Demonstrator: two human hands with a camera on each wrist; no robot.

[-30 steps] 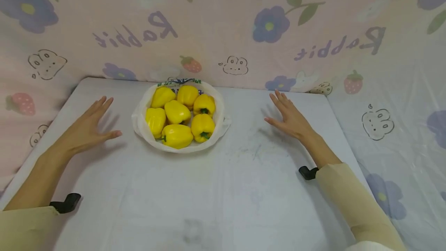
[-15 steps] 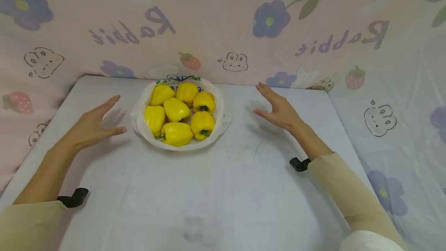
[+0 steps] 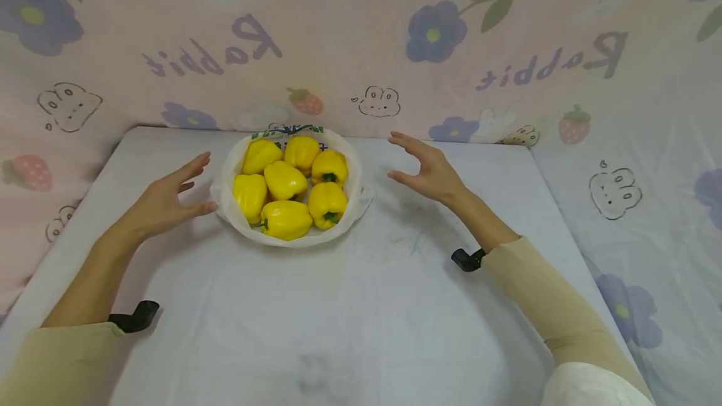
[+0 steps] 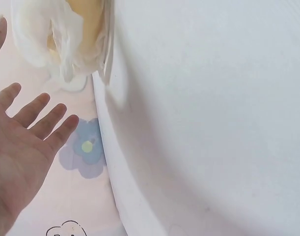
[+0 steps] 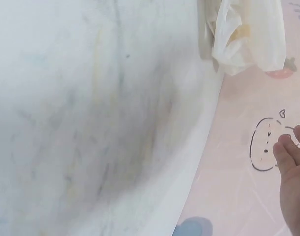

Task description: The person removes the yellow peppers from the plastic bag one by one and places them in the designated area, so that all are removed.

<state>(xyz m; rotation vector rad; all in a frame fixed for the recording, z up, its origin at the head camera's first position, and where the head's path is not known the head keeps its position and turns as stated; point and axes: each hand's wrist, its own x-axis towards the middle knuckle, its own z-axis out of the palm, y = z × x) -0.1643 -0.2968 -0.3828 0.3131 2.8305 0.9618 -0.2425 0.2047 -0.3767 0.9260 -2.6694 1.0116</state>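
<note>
Several yellow bell peppers [image 3: 286, 219] lie inside a white plastic bag [image 3: 293, 244] whose mouth is spread wide, at the back of the table. My left hand [image 3: 163, 202] hovers just left of the bag, thumb apart from the fingers, holding nothing. On the other side, my right hand [image 3: 433, 171] is held in the air a short way from the bag, its fingers extended and nothing in it. The left wrist view shows the bag's side [image 4: 34, 34] beyond spread fingertips. In the right wrist view the bag [image 5: 267, 37] stands apart from the fingers.
A white table [image 3: 350, 324] with faint smudges carries the bag. Behind it hangs a pink curtain [image 3: 338, 30] printed with rabbits, flowers and strawberries. Black wrist mounts [image 3: 135, 317] show at both sleeves.
Both hands have moved inward toward the bag, the left to the right and the right to the left. The bag and peppers have stayed in place.
</note>
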